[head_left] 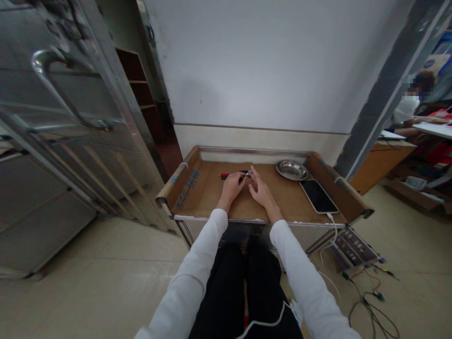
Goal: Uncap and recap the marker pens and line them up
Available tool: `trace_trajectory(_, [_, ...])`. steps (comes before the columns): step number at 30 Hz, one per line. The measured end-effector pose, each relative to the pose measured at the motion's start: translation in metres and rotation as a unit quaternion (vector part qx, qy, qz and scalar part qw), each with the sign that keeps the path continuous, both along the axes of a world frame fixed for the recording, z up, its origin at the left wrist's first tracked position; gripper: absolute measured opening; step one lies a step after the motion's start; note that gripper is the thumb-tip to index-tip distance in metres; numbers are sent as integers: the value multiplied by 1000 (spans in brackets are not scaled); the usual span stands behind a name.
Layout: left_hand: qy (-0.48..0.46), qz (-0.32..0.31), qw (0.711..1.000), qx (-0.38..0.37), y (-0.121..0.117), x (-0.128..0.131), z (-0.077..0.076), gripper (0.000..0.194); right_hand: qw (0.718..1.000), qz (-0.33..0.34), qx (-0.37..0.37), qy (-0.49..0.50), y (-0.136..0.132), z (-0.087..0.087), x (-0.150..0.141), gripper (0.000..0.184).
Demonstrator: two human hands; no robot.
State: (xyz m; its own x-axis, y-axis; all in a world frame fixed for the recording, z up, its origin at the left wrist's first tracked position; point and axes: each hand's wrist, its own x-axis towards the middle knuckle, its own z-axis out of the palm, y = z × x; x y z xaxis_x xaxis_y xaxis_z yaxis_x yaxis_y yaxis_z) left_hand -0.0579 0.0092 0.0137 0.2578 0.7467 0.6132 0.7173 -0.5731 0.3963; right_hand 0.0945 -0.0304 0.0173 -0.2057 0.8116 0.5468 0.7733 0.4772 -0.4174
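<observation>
My left hand (231, 187) rests on the brown cardboard-lined table (212, 197), fingers curled around a black pen (243, 174) that lies next to a red pen (223, 176). My right hand (259, 186) is just to the right, fingers stretched toward the black pen's tip and touching it. Both arms wear white sleeves. The pens lie near the back middle of the table.
A round metal dish (291, 170) sits at the back right. A phone (318, 196) lies face up near the right edge, with a white cable running off the front. A metal door (52, 117) stands at left. Another person sits far right. Wires lie on the floor.
</observation>
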Motion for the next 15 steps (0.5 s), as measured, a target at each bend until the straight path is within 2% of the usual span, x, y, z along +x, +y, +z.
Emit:
trace_trajectory(1, [2, 22, 1000, 6, 0, 0, -1, 19, 1000, 21, 3, 16, 1, -1, 0, 67])
trace_trajectory(3, [12, 63, 998, 13, 0, 0, -3, 18, 999, 19, 11, 33, 5, -5, 0, 71])
trace_trajectory(7, [39, 124, 991, 0, -2, 1, -7, 13, 995, -96, -9, 7, 13, -16, 2, 60])
trace_trajectory(10, [67, 132, 989, -18, -6, 2, -7, 14, 985, -165, -44, -17, 15, -21, 2, 47])
trace_trajectory(15, [85, 140, 986, -36, -8, 2, -7, 21, 984, -159, -71, -35, 15, -20, 4, 44])
